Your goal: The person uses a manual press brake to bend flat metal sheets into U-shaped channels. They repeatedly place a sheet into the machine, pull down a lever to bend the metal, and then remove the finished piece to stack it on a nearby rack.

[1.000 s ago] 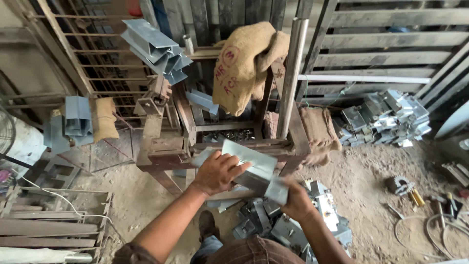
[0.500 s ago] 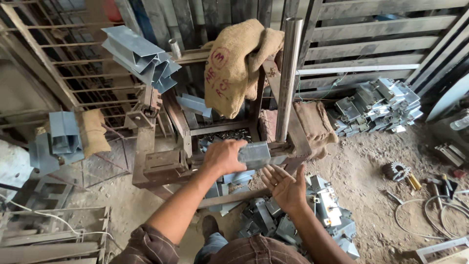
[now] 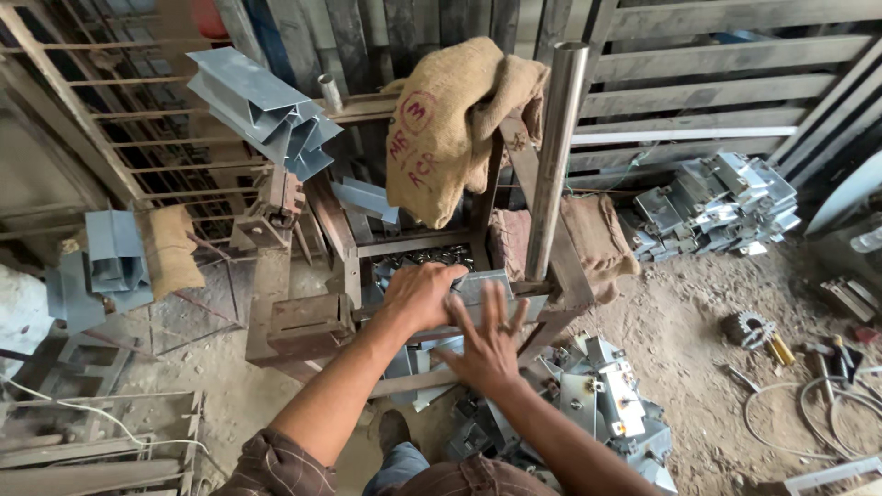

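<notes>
Seating looks nearly done — left hand (image 3: pixel 418 294) clamps the grey metal piece (image 3: pixel 491 287) on the rusty frame (image 3: pixel 303 326), right hand (image 3: pixel 487 342) splayed flat at its 6 o'clock — pressing remains.

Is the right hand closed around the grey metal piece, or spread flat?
Spread flat: the right hand has its fingers fanned against the grey metal piece, while the left hand covers its other end.

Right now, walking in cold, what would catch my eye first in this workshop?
Dead centre, the left hand and right hand press a grey metal sheet piece onto a rusty iron frame. Above hangs a burlap sack beside a shiny steel pipe.
</notes>
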